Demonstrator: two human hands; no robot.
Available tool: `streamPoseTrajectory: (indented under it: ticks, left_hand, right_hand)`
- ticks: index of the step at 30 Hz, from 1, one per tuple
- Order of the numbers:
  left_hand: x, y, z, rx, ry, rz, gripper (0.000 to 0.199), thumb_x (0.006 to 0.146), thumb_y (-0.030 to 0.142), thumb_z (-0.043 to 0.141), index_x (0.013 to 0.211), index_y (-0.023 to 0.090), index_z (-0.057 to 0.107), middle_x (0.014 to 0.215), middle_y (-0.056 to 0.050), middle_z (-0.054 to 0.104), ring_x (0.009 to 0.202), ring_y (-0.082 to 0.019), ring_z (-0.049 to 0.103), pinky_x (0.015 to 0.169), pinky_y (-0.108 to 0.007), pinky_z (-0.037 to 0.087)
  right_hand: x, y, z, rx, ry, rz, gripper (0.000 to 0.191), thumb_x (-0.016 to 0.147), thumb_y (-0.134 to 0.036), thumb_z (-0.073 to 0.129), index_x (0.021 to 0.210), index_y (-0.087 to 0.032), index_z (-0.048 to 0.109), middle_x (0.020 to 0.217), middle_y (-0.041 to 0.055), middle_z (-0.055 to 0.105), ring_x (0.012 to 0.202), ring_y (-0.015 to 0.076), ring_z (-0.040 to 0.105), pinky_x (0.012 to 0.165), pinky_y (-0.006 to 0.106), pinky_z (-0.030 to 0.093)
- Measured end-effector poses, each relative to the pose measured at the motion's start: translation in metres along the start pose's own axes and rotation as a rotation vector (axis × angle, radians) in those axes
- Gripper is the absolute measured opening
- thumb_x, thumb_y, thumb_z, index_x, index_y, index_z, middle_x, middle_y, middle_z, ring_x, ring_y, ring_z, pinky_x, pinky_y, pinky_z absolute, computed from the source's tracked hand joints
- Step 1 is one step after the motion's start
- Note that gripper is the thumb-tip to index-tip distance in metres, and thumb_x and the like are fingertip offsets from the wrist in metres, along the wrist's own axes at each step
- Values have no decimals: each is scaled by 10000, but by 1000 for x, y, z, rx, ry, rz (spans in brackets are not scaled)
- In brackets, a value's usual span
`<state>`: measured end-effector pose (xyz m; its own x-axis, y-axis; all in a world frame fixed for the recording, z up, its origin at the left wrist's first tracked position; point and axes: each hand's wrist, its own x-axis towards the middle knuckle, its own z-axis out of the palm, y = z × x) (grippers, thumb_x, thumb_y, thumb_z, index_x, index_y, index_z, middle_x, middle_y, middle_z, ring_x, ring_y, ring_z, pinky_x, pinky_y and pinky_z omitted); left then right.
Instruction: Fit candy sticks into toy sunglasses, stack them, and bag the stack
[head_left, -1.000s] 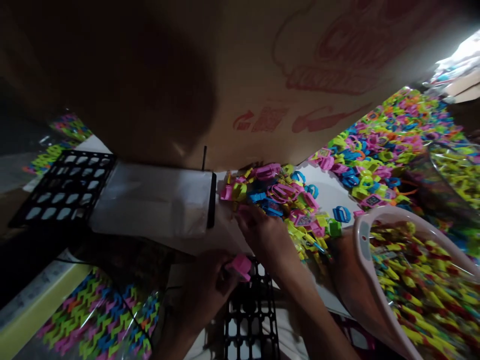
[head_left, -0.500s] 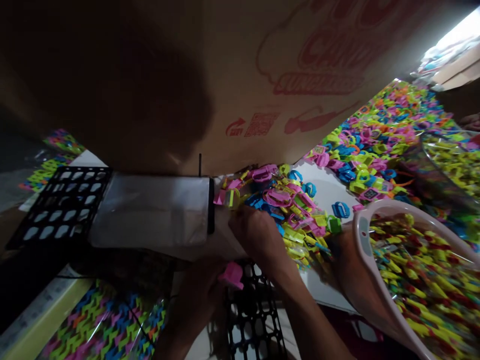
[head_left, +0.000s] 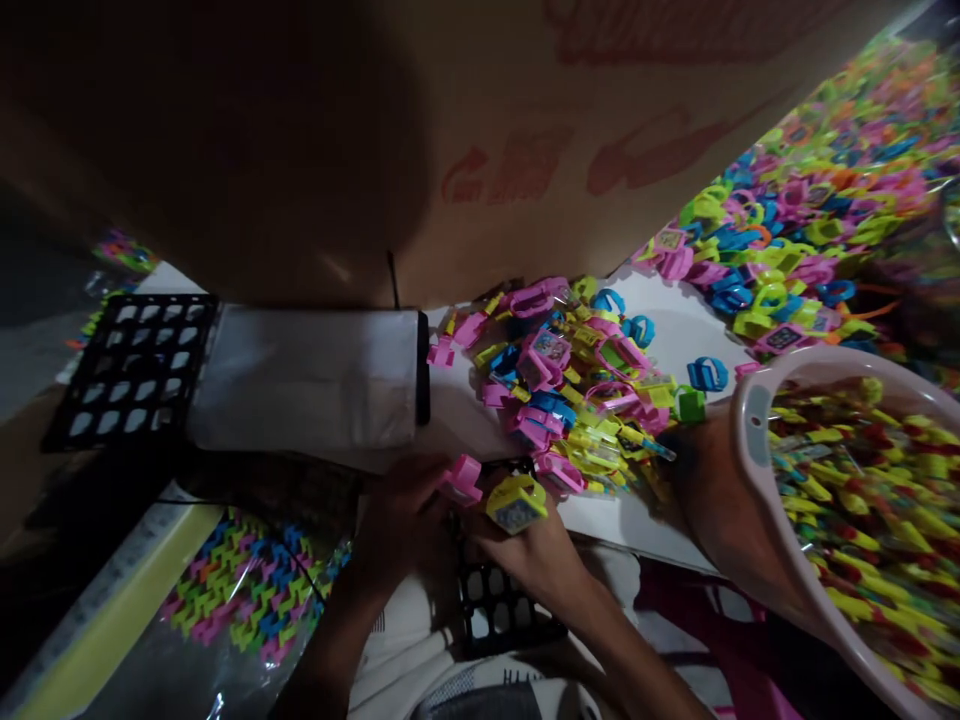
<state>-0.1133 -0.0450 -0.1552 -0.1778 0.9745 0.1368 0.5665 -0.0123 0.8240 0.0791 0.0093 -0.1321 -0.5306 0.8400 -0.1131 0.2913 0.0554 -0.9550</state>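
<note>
The left hand (head_left: 405,505) is in dark shadow, but its fingers appear to grasp a pink toy (head_left: 463,480), which stands out at the fingertips. Just beside it, the right hand (head_left: 541,555) has its fingers closed on a yellow toy watch (head_left: 517,503), and the printed face of this watch is visible. Both pieces are over the black grid (head_left: 516,641) in front of the body; whether they touch it, I cannot tell. In my judgement, the step in hand is the handling of these two pieces close together. A next move calls for a steady hold with both hands, because the pieces are small and the light is weak.

Around them, from the left, a second grid (head_left: 135,362) lies beside a flat pale sheet (head_left: 307,380). Lower down, there is a clear bag with zigzag toys (head_left: 247,590). Behind the sheet, a large cardboard box (head_left: 337,200) stands like a wall and limits the reach forward. In the middle, a pile of mixed toys (head_left: 600,400) lies on the desk (head_left: 667,340), very near the right hand, so little free space remains there. Further right, a pink tub (head_left: 751,425) holds many yellow pieces (head_left: 877,520), and its high rim stands between the right arm and the large heap of toys (head_left: 802,230) behind.
</note>
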Motion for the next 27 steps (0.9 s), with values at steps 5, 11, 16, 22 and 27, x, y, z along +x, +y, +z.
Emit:
streamPoseTrajectory:
  ticks: [5,11,16,22,27]
  left_hand:
    - [2,-1,-5,-24,-52,44,293,1071,230,608,1221,236,859,1214,-51,862,1122,-214,801,1059,-340,634]
    - [4,0,-6,-90,-56,-34,247,1044,292,651,1137,249,876,1178,-62,860,1092,-233,795,1039,-354,631]
    - [7,-1,-6,-144,-73,-104,264,1021,371,654,1083,260,885,1134,-65,864,1032,-265,796,996,-405,644]
    - [13,-4,-12,-85,-70,-117,284,965,398,637,999,257,881,1034,-53,859,965,-269,792,938,-397,641]
    - [18,-10,-18,24,-85,-141,334,890,455,611,965,254,866,1059,-61,876,992,-294,806,925,-402,636]
  right_hand:
    - [4,3,-4,-30,-37,-50,92,924,-275,664,852,-234,626,708,-12,681,596,142,595,568,226,491]
    - [5,-2,-8,-129,-144,-72,21,892,-203,665,893,-224,669,813,22,742,682,164,669,648,238,517]
    - [1,-22,0,-375,-232,15,358,861,-77,681,1201,-181,729,1130,137,810,967,266,768,869,329,578]
    - [6,-42,5,-583,-337,76,469,950,-78,666,1414,-145,659,1247,173,795,1096,290,771,931,341,565]
    - [13,-44,1,-568,-313,26,345,977,-114,670,1317,-163,695,1199,144,809,1054,264,775,896,305,549]
